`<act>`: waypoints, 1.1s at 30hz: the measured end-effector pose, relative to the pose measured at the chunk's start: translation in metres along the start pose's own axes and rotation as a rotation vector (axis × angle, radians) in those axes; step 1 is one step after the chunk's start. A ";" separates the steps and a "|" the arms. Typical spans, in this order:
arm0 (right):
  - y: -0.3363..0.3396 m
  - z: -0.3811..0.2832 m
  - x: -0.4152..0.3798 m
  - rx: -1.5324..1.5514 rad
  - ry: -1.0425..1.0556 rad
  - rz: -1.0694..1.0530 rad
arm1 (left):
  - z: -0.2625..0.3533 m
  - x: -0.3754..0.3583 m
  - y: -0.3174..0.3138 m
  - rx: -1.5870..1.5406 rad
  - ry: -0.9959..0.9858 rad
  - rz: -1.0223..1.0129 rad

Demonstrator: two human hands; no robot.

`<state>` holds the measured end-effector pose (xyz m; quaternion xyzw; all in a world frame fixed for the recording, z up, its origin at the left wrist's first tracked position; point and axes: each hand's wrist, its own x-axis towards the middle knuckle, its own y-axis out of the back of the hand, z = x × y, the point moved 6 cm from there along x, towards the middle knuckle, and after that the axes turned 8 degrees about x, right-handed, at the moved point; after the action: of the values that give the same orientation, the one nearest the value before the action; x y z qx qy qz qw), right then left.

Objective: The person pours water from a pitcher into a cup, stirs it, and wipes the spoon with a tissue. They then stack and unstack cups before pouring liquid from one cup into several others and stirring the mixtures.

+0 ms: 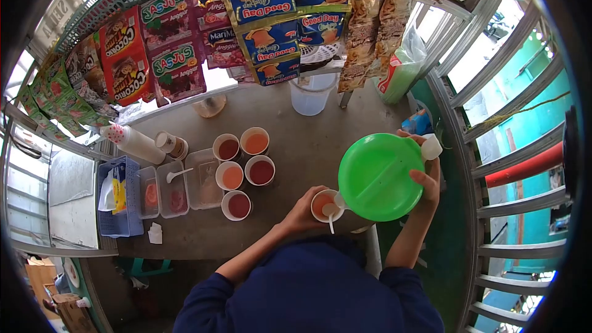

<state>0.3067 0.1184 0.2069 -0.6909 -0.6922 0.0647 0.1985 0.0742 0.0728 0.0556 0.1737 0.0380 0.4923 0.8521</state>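
Observation:
My left hand [300, 212] is wrapped round a paper cup [318, 197] with orange drink inside. A white plastic spoon [332, 218] leans in that cup, its handle pointing toward me. In my right hand [431, 179] is a pitcher with a bright green lid [379, 176], held by its white handle [431, 147]. The pitcher tilts so its spout [340, 200] meets the cup's rim; I cannot make out the liquid flow. Left of these, several paper cups of orange and dark red drink stand together, among them a dark red one [259, 171].
Plastic tubs [206, 180] of powder, one with a white scoop [179, 174], sit beside a blue basket [118, 224]. Stacked cups [137, 145] lie behind. Drink sachets [265, 18] hang over the counter's far side, above a clear bucket [310, 98]. Metal slats [521, 194] run along the right.

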 end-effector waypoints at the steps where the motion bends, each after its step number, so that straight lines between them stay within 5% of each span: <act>1: -0.001 0.000 -0.002 0.002 -0.002 0.005 | 0.000 -0.002 0.001 -0.005 0.016 0.009; 33: -0.038 0.008 -0.011 -0.247 0.041 -0.256 | -0.022 -0.025 0.002 -0.009 0.119 0.020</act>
<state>0.2679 0.1081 0.2115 -0.6173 -0.7731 -0.0609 0.1326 0.0547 0.0583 0.0332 0.1406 0.0845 0.5106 0.8440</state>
